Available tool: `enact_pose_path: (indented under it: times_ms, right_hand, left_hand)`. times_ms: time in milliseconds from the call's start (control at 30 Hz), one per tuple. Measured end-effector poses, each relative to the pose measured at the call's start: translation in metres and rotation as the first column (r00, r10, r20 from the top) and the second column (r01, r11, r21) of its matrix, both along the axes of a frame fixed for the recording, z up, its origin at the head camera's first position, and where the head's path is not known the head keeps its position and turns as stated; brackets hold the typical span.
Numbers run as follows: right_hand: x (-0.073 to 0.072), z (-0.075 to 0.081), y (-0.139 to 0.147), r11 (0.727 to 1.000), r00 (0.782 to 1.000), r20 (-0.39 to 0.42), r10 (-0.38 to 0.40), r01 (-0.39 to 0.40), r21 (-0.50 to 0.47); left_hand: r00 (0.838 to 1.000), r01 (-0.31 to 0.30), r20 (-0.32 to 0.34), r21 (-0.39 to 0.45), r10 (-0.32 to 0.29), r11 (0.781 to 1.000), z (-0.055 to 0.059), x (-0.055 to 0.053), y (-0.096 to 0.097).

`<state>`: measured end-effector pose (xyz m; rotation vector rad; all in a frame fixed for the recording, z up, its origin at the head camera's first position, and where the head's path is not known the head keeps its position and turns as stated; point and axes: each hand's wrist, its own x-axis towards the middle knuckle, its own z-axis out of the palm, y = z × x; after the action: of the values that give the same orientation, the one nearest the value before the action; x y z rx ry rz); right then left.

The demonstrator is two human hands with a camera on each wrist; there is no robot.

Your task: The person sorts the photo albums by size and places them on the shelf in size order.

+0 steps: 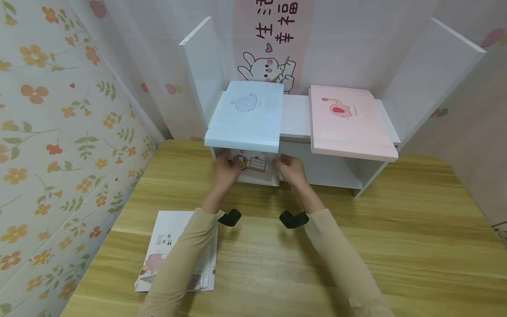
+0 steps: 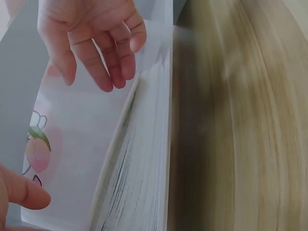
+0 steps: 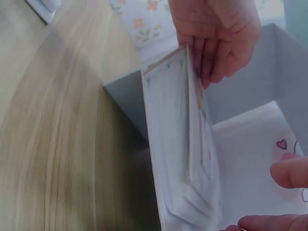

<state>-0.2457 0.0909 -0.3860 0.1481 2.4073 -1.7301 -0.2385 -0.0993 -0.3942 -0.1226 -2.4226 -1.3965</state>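
A thick book (image 1: pixel 257 164), with furniture drawings on the face I see, is in the left lower compartment of a white shelf unit (image 1: pixel 295 115). At the book's left side is my left hand (image 1: pixel 226 171); in the right wrist view its straightish fingers touch the cover near the far edge. My right hand (image 1: pixel 292 170) is at the book's right end. In the left wrist view the right hand (image 2: pixel 94 41) has loosely extended fingers, with the page edges (image 2: pixel 139 163) below. The compartment's inside is partly hidden by the overhanging light-blue book (image 1: pixel 245 116).
On top of the shelf unit, a pink book (image 1: pixel 350 123) with an elephant lies right of the blue whale one. Tall panels (image 1: pixel 433 79) rise at both ends. Printed booklets (image 1: pixel 170 224) lie on the wooden table (image 1: pixel 261 264), partly under my left forearm.
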Motion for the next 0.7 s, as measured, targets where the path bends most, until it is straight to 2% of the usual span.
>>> enact_pose_path:
  times_ms: [167, 333, 633, 700]
  right_hand:
    - [0.01, 0.002, 0.0, 0.999, 0.999, -0.037, 0.031, -0.032, -0.019]
    - [0.02, 0.0, -0.001, 0.997, 0.998, -0.054, 0.043, -0.047, -0.066]
    - [0.039, -0.005, -0.004, 0.995, 0.994, -0.09, 0.062, -0.068, -0.075]
    - [0.043, -0.006, -0.004, 0.995, 0.993, -0.097, 0.065, -0.073, -0.073]
  left_hand:
    - [0.994, 0.009, -0.105, 0.012, -0.008, 1.0, -0.004, 0.011, 0.002]
    - [0.982, 0.013, -0.186, -0.036, -0.019, 0.999, -0.009, 0.02, 0.0]
    - [0.966, 0.045, -0.254, -0.006, -0.045, 0.999, -0.017, 0.04, -0.009]
    - [0.969, 0.047, -0.243, 0.004, -0.045, 0.999, -0.016, 0.047, -0.012]
